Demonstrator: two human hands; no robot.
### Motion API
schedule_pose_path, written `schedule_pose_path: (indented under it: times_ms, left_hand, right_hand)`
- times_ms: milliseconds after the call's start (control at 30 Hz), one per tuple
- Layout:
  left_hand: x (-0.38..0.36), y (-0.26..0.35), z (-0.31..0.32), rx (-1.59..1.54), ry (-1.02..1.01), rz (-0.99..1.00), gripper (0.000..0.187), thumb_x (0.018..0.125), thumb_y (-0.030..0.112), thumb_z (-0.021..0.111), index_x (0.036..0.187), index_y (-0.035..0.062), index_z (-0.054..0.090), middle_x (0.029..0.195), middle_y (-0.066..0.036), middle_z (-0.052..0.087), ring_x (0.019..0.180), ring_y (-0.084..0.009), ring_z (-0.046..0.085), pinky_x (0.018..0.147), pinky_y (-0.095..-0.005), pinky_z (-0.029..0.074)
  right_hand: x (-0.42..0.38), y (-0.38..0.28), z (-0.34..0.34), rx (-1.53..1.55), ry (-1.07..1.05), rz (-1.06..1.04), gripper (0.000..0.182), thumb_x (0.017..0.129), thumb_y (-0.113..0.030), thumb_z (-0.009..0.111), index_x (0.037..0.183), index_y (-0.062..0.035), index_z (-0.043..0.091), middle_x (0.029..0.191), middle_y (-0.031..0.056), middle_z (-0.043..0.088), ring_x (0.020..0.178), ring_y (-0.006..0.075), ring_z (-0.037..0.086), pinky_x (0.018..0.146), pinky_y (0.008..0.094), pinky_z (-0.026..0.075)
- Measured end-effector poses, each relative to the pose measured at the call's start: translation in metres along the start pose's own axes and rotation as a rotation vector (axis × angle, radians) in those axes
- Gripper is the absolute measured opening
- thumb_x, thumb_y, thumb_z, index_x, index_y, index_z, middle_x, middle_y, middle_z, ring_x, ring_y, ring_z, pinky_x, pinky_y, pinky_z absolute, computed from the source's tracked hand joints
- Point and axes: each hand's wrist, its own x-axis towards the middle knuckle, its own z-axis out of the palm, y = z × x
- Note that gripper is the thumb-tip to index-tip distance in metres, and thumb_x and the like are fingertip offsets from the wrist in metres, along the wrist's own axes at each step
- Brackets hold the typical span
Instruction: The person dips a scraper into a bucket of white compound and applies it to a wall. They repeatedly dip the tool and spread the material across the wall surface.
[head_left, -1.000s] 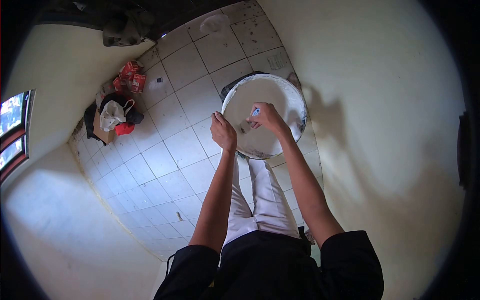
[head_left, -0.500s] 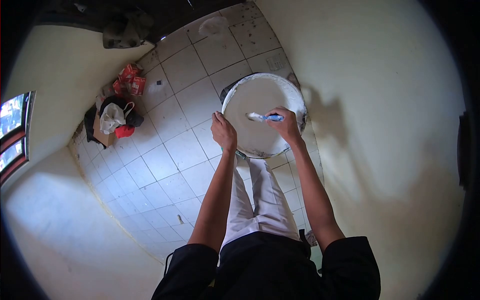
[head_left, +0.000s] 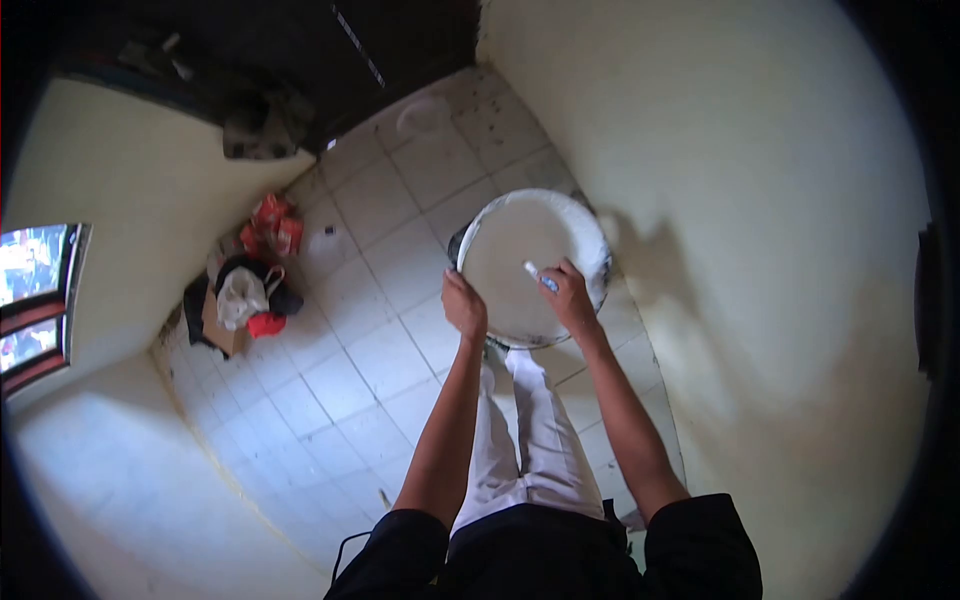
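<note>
A round bucket [head_left: 590, 240] of off-white paint stands in front of my legs, its inner wall and rim smeared with paint. My left hand [head_left: 464, 304] is closed on the left side of the bucket's rim. Over the paint, my right hand [head_left: 568, 296] grips a paintbrush [head_left: 549, 284] by its blue-and-white handle. The brush's white-coated tip points up and left, above the middle of the paint surface.
Pale tiles [head_left: 370, 310] cover the floor. A cream wall [head_left: 760, 230] rises close on the right. Red packages [head_left: 272, 228] and a pile of bags [head_left: 242, 298] lie along the left wall. A dark door [head_left: 400, 50] stands at the far end, and a window [head_left: 35, 295] at left.
The view has tilted up, so the room sits lower in the frame. The brush tip has come up off the paint and turned more toward the far side. My left hand stays at the rim.
</note>
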Motion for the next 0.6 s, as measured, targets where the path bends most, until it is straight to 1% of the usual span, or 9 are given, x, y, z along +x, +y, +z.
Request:
schedule_pose_path:
  times_ms: [33, 100, 167, 233, 267, 300, 367, 467, 600]
  left_hand:
    - [0.002, -0.007, -0.003, -0.002, -0.053, -0.023, 0.046, 0.101, 0.041, 0.031, 0.108, 0.0031, 0.057, 0.103, -0.025, 0.063, 0.099, -0.0458, 0.057, 0.081, -0.0513, 0.044]
    - [0.020, -0.037, 0.010, -0.143, -0.008, 0.061, 0.038, 0.097, 0.034, 0.043, 0.108, 0.0006, 0.057, 0.098, -0.025, 0.064, 0.093, -0.0422, 0.060, 0.080, -0.0492, 0.045]
    - [0.024, -0.040, 0.015, -0.186, 0.097, 0.176, 0.025, 0.084, 0.015, 0.058, 0.104, -0.0006, 0.060, 0.095, -0.019, 0.062, 0.088, -0.0340, 0.058, 0.081, -0.0435, 0.045]
    - [0.000, 0.002, -0.013, -0.220, 0.147, 0.272, 0.023, 0.080, 0.003, 0.060, 0.103, 0.0007, 0.060, 0.097, -0.014, 0.060, 0.090, -0.0290, 0.056, 0.082, -0.0403, 0.044]
    - [-0.013, 0.022, -0.020, -0.410, 0.136, 0.269, 0.020, 0.081, 0.001, 0.059, 0.101, 0.0004, 0.059, 0.091, -0.011, 0.059, 0.084, -0.0243, 0.055, 0.078, -0.0369, 0.045]
    - [-0.023, 0.033, -0.026, -0.505, 0.055, 0.271, 0.015, 0.082, -0.001, 0.059, 0.097, 0.0000, 0.058, 0.086, -0.008, 0.058, 0.079, -0.0180, 0.055, 0.072, -0.0311, 0.045]
    - [-0.039, 0.049, -0.031, -0.822, -0.180, 0.281, 0.007, 0.083, -0.001, 0.061, 0.089, 0.0005, 0.058, 0.080, -0.006, 0.059, 0.070, -0.0131, 0.054, 0.063, -0.0265, 0.044]
    - [-0.091, 0.107, -0.061, -0.866, -0.373, 0.201, 0.005, 0.083, 0.001, 0.065, 0.081, 0.0023, 0.060, 0.072, -0.005, 0.061, 0.060, -0.0101, 0.053, 0.054, -0.0242, 0.042]
    - [-0.143, 0.163, -0.071, -1.077, -0.637, 0.095, 0.007, 0.084, 0.002, 0.067, 0.080, 0.0036, 0.062, 0.070, -0.004, 0.061, 0.059, -0.0106, 0.054, 0.052, -0.0225, 0.042]
  right_hand:
    - [-0.003, -0.009, -0.010, 0.069, 0.047, 0.039, 0.013, 0.076, -0.004, 0.071, 0.088, -0.0005, 0.067, 0.085, 0.0155, 0.058, 0.079, 0.0315, 0.060, 0.070, 0.0396, 0.048]
    - [-0.016, -0.025, -0.030, 0.094, 0.184, 0.078, 0.011, 0.075, -0.004, 0.071, 0.086, -0.0016, 0.068, 0.082, 0.0141, 0.061, 0.078, 0.0319, 0.060, 0.071, 0.0407, 0.048]
    - [-0.032, -0.028, -0.054, 0.196, 0.276, 0.139, 0.014, 0.076, -0.008, 0.073, 0.086, -0.0010, 0.068, 0.084, 0.0150, 0.065, 0.080, 0.0311, 0.062, 0.074, 0.0400, 0.049]
    - [-0.055, -0.038, -0.071, 0.243, 0.371, 0.221, 0.015, 0.077, -0.010, 0.073, 0.089, -0.0012, 0.070, 0.083, 0.0148, 0.068, 0.077, 0.0289, 0.066, 0.072, 0.0365, 0.051]
    - [-0.063, -0.051, -0.082, 0.253, 0.422, 0.228, 0.015, 0.076, -0.009, 0.074, 0.088, -0.0004, 0.070, 0.083, 0.0133, 0.069, 0.076, 0.0240, 0.067, 0.072, 0.0336, 0.052]
    - [-0.072, -0.065, -0.096, 0.268, 0.465, 0.234, 0.014, 0.075, -0.007, 0.075, 0.087, 0.0003, 0.071, 0.082, 0.0117, 0.070, 0.076, 0.0191, 0.068, 0.073, 0.0308, 0.052]
    - [-0.083, -0.098, -0.122, 0.457, 0.515, 0.296, 0.013, 0.075, -0.005, 0.074, 0.086, 0.0011, 0.071, 0.078, 0.0102, 0.070, 0.073, 0.0157, 0.067, 0.072, 0.0282, 0.052]
    - [-0.100, -0.118, -0.138, 0.608, 0.692, 0.261, 0.014, 0.073, -0.006, 0.072, 0.085, 0.0020, 0.070, 0.074, 0.0071, 0.069, 0.069, 0.0106, 0.063, 0.067, 0.0251, 0.050]
    - [-0.113, -0.156, -0.182, 0.691, 0.818, 0.215, 0.010, 0.076, -0.001, 0.070, 0.085, 0.0032, 0.070, 0.075, 0.0089, 0.070, 0.069, 0.0131, 0.066, 0.068, 0.0257, 0.053]
